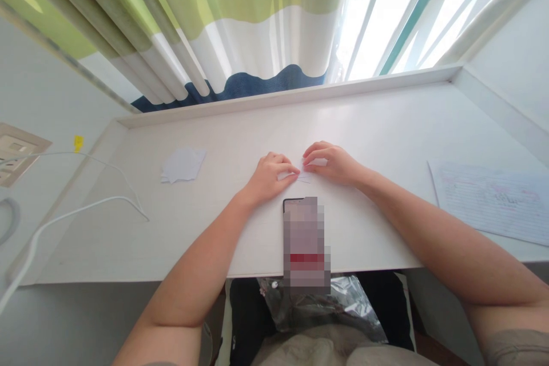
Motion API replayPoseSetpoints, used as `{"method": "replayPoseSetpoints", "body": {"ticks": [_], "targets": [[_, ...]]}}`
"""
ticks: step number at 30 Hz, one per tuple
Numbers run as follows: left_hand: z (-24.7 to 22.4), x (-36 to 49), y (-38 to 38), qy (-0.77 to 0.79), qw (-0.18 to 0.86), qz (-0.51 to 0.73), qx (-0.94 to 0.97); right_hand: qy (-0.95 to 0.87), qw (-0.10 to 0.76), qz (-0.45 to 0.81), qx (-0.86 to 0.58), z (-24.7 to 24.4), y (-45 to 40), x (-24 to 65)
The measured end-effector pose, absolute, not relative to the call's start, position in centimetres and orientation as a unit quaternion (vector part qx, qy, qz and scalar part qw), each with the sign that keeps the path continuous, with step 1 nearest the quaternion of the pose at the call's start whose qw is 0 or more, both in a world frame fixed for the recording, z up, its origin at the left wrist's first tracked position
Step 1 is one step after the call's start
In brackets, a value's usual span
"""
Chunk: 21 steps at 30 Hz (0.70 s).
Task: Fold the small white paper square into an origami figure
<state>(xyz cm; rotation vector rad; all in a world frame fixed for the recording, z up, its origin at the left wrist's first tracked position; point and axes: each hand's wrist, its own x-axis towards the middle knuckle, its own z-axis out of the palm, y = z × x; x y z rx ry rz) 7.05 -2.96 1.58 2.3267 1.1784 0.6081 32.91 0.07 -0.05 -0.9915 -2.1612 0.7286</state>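
Nearest in head view: beige clothing [317, 351], then crumpled clear plastic [351, 303]. Beyond, near front edge of worktop [364, 240]: phone [304, 240], screen obscured. Past phone, between both hands: small paper [305, 176], at worktop surface. Left hand [273, 173]: thumb and forefinger pinching left part of paper. Right hand [333, 162]: fingers curled, tips at right part; gripping or merely touching, cannot tell. Judged mid-work: small paper not yet released. Paper stack [183, 166] at left, well apart: finished or waiting, cannot tell. Lined sheets [493, 197] at right: untouched.
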Motion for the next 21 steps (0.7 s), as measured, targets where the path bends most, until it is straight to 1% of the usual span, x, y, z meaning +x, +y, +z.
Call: {"method": "replayPoseSetpoints", "body": {"ticks": [3, 6, 8, 11, 13, 21], "targets": [[1.8, 7.2, -3.2, 0.411, 0.225, 0.207, 0.859, -0.827, 0.325, 0.210, -0.408, 0.0, 0.3, 33.0], [2.0, 7.5, -3.3, 0.401, 0.191, 0.198, 0.874, -0.822, 0.329, 0.180, -0.429, 0.7, 0.1, 33.2], [2.0, 7.7, -3.4, 0.397, 0.162, 0.195, 0.882, -0.816, 0.325, 0.196, -0.435, 1.4, -0.3, 33.4], [2.1, 7.7, -3.4, 0.382, 0.161, 0.184, 0.891, -0.842, 0.250, 0.256, -0.405, 2.2, -0.7, 33.8], [2.2, 7.6, -3.4, 0.379, 0.174, 0.179, 0.891, -0.852, 0.225, 0.266, -0.390, 2.3, -0.7, 34.0], [2.2, 7.3, -3.3, 0.385, 0.176, 0.184, 0.887, -0.860, 0.254, 0.252, -0.363, 1.8, -0.3, 34.2]]}}
